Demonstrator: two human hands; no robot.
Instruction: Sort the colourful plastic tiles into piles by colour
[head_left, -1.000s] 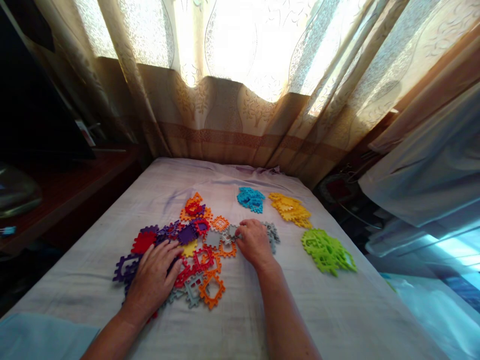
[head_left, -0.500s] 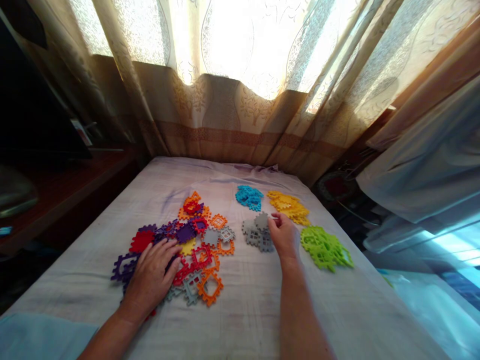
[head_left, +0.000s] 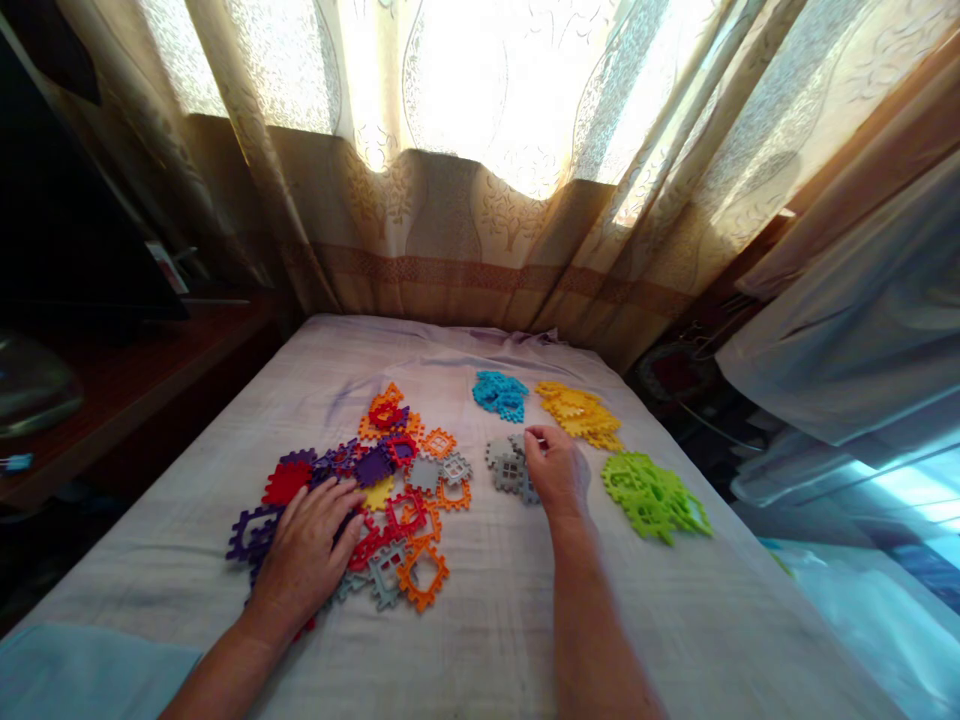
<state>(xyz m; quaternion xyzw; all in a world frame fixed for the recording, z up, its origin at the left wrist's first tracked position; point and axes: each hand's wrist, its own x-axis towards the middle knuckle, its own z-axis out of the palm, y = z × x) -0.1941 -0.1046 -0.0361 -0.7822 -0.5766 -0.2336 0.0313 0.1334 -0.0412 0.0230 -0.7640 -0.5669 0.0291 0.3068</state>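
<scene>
My left hand (head_left: 311, 545) lies open, palm down, on a mixed heap of flat notched plastic building pieces, its fingers stretched out. A red piece (head_left: 287, 483) and a dark purple frame piece (head_left: 251, 535) show beside it. Past its fingertips is a yellow piece (head_left: 377, 493). My right hand (head_left: 556, 475) is over the small pile of grey pieces (head_left: 508, 468), covering its right side. Its thumb and fingers are closed together, and whatever they hold is hidden.
Sorted piles of blue (head_left: 500, 394), yellow (head_left: 579, 412) and lime green pieces (head_left: 656, 497) lie beyond and right of the grey ones. An orange frame piece (head_left: 442, 575) marks the mixed heap's near right edge. A curtain (head_left: 442, 220) hangs behind the sheet-covered surface (head_left: 487, 620).
My right hand has shifted slightly left over the grey pile. The grey solid piece that showed at its fingertips is now mostly covered. My left hand has stayed on the heap.
</scene>
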